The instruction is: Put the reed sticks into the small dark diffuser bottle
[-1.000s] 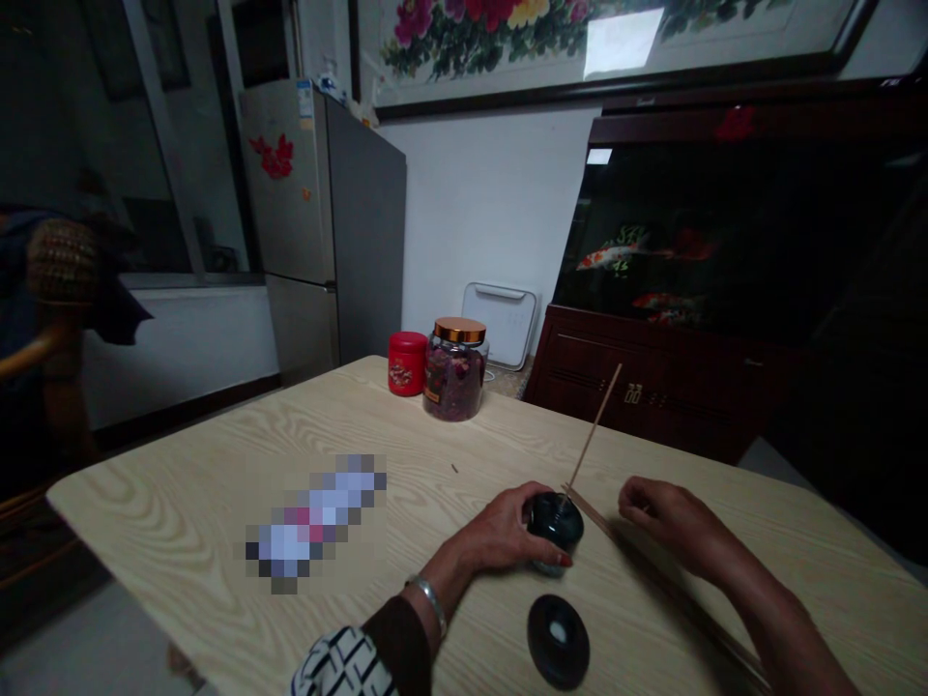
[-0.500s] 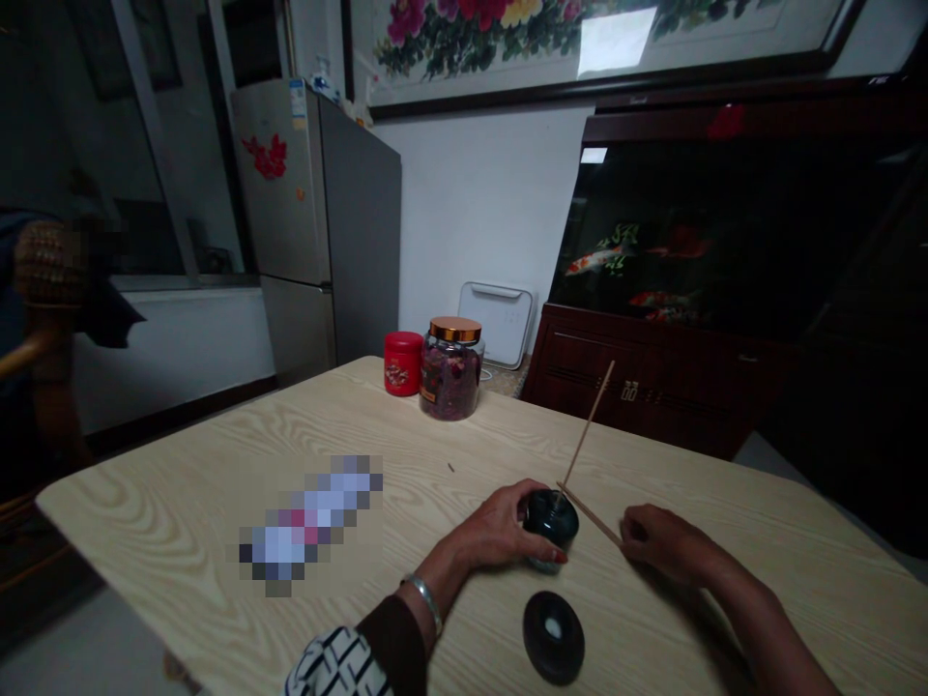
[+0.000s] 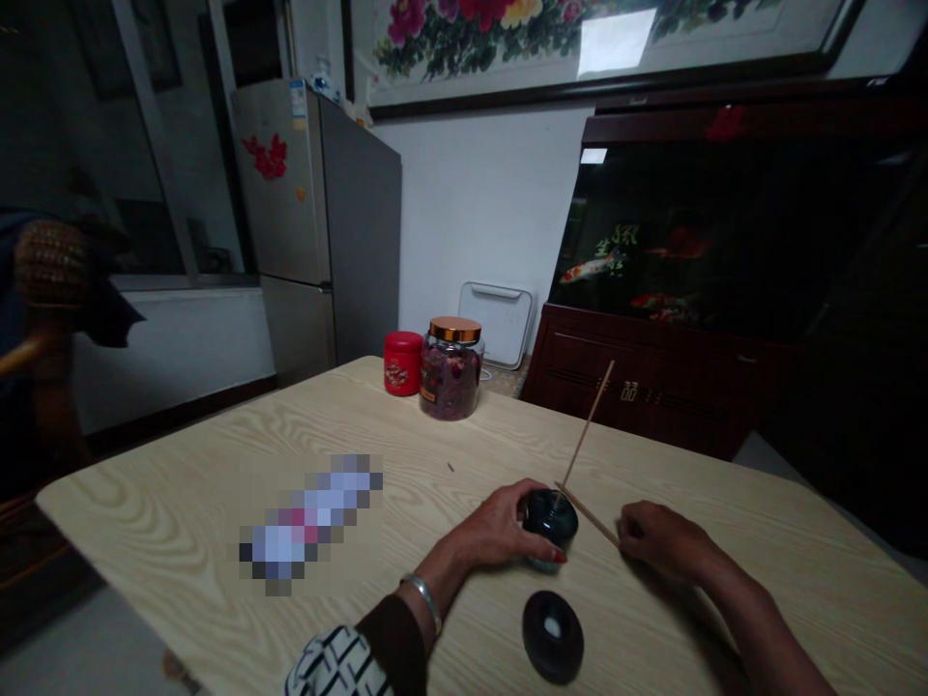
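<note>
At far left, part of a wooden chair [image 3: 50, 261] shows in dim light. A pale wood-grain tabletop [image 3: 181, 483] fills the foreground, carrying a pixelated item [image 3: 311, 522] too obscured to identify. Behind it stands a grey refrigerator [image 3: 362, 222] with a red decoration on its door. Next, near the tabletop's far edge, come a red canister [image 3: 402, 365] and, just beside it, a clear jar [image 3: 449, 382] with a copper-coloured lid. The left hand [image 3: 493, 530] is wrapped around a small, glossy dark pot [image 3: 552, 524] on the tabletop. Nearer the viewer lies a dark round disc [image 3: 543, 659] with a pale centre. A thin stick [image 3: 587, 430] rises from the pot's top, leaning right. A second stick [image 3: 591, 519] slants from beside the pot to the right hand [image 3: 663, 543], whose fingers are curled; whether they grip it cannot be told. Beyond is a dark fish tank [image 3: 732, 213].
</note>
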